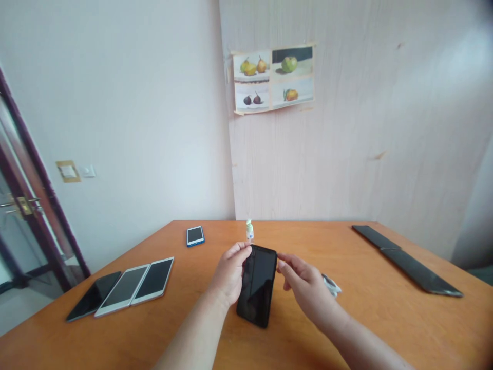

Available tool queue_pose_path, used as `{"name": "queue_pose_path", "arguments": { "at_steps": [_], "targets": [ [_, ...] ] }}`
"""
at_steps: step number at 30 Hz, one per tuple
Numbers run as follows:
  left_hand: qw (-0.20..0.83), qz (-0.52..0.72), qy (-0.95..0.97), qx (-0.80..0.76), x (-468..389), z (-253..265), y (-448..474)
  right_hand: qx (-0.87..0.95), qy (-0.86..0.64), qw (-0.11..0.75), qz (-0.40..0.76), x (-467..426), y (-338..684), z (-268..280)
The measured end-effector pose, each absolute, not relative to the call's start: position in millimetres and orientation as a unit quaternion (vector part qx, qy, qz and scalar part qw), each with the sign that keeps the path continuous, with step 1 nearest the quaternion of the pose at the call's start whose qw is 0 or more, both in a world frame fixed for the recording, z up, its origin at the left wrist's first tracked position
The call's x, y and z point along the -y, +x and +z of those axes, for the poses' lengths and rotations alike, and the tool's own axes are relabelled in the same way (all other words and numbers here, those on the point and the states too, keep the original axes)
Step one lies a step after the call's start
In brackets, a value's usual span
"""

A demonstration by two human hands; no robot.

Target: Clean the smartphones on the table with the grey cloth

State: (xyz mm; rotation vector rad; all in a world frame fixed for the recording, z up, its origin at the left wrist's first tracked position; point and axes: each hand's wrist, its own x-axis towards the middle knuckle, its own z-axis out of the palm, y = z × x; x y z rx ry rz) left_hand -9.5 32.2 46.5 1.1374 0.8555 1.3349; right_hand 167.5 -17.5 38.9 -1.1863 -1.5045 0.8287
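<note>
A black smartphone stands tilted over the table in front of me, its dark screen facing me. My left hand grips its upper left side, thumb at the top corner and the other fingers partly hidden behind it. At the upper right edge of the phone, the thumb and fingertips of my right hand are bent together in a pinch on the edge. A small white and dark item, partly hidden by my right wrist, lies on the table; its kind cannot be made out.
On the wooden table, a black tablet, a white tablet and another white tablet lie side by side at left. Farther back are a blue-edged phone and a pump bottle. Dark flat panels lie at right.
</note>
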Motion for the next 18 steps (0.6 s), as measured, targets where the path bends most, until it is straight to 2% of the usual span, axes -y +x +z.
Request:
{"name": "queue_pose_path", "arguments": {
  "at_steps": [6, 18],
  "targets": [
    [0.606, 0.578, 0.467, -0.284, -19.2, 55.0, -4.5, 0.588, -0.448, 0.537, 0.406, 19.9, 170.3, 43.8],
    [0.625, 0.573, 0.453, -0.277, -9.6, 53.1, 3.6, 0.664, -0.446, 0.526, 0.291, 24.1, 168.0, 48.9]
  ]
}}
